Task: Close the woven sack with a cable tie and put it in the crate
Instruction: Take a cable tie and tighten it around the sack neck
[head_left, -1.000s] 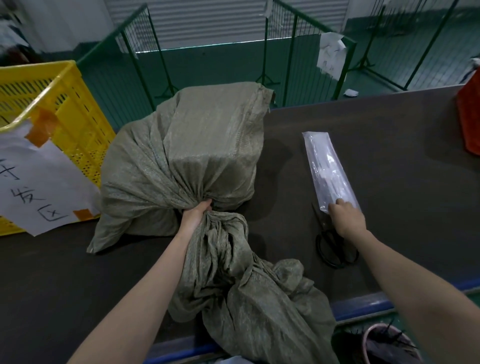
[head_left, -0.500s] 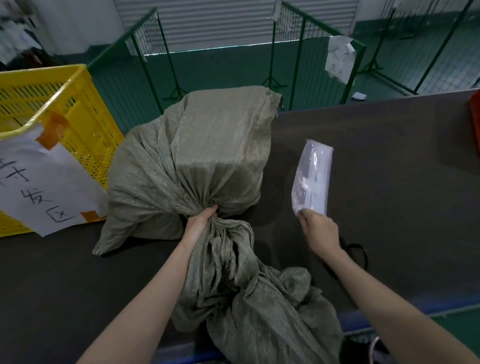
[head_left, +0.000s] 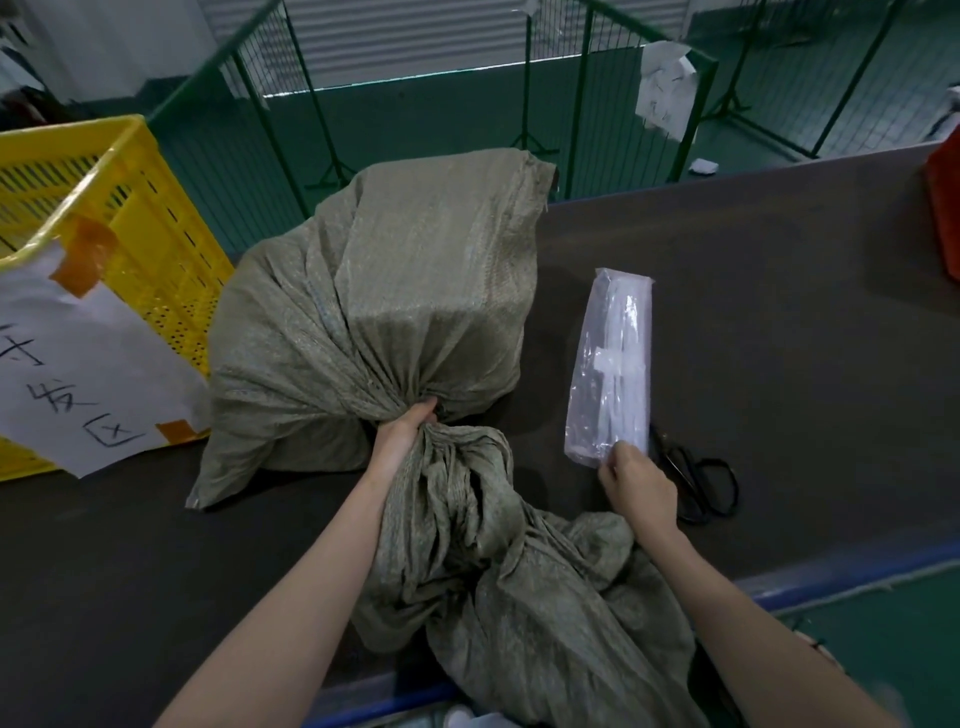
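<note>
Crate (head_left: 156, 249) cut by left edge; scissors (head_left: 701, 483) blades hidden under tie packet (head_left: 613, 364).

Packet of cable ties (head_left: 613, 364): lifted and tilted half a second ago, now flat again, pointing to 12 o'clock.
Right hand (head_left: 636, 486): pinches its near end.

Sack (head_left: 395, 291) on the table (head_left: 779, 322) beyond the left hand (head_left: 402, 434), crate (head_left: 130, 228) left of it, cable-tie packet (head_left: 613, 364) beyond the right hand (head_left: 636, 483), scissors (head_left: 701, 483) just right of that hand

floor (head_left: 415, 119) – green | fence (head_left: 524, 78) – green wire | shutter (head_left: 415, 36) – white
</note>
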